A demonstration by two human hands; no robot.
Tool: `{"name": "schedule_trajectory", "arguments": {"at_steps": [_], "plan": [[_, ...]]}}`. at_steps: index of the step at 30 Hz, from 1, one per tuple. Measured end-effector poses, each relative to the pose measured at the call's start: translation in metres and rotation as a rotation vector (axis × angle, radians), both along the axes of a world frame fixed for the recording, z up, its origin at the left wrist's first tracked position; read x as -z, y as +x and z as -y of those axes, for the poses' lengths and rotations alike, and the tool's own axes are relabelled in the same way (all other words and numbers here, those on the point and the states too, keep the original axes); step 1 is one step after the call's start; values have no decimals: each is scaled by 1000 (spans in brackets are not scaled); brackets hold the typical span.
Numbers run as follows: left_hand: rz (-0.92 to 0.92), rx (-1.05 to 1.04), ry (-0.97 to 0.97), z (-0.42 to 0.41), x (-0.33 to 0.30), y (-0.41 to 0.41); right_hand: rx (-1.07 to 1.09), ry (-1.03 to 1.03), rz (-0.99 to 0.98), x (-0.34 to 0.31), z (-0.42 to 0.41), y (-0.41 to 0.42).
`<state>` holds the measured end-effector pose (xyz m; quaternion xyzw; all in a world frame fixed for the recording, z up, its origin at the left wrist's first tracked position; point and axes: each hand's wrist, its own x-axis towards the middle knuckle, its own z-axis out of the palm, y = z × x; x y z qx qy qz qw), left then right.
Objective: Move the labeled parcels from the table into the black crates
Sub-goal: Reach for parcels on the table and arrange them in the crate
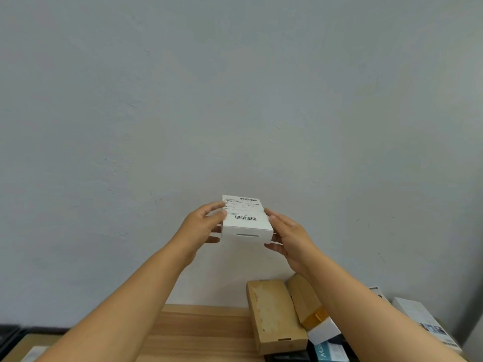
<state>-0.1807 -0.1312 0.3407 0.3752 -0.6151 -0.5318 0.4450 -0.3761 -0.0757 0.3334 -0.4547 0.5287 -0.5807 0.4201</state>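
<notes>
A small white parcel point(247, 223) with a barcoded shipping label on top is held up in front of the grey wall, well above the table. My left hand point(201, 226) grips its left side, thumb on the label edge and fingers underneath. My right hand point(290, 237) holds its right side with fingers curled under the box. A dark crate corner point(10, 335) shows at the lower left edge; its inside is hidden.
The wooden table point(203, 333) runs along the bottom. On its right lie a brown cardboard box point(274, 317), a tan box with a white end point(311, 307), a white box point(423, 325) and several dark packages point(329, 352). The wall stands right behind the table.
</notes>
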Motion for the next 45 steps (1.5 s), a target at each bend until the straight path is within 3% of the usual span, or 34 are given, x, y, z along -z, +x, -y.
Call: {"name": "schedule_trajectory", "arguments": {"at_steps": [25, 36, 45], "plan": [[-63, -78, -135, -7, 18, -17, 24, 3, -50, 14, -6, -10], [-42, -225, -93, -34, 37, -10, -105, 40, -7, 45, 3, -7], [-53, -429, -17, -65, 62, 41, -293, 111, 32, 75, 14, 45]]}}
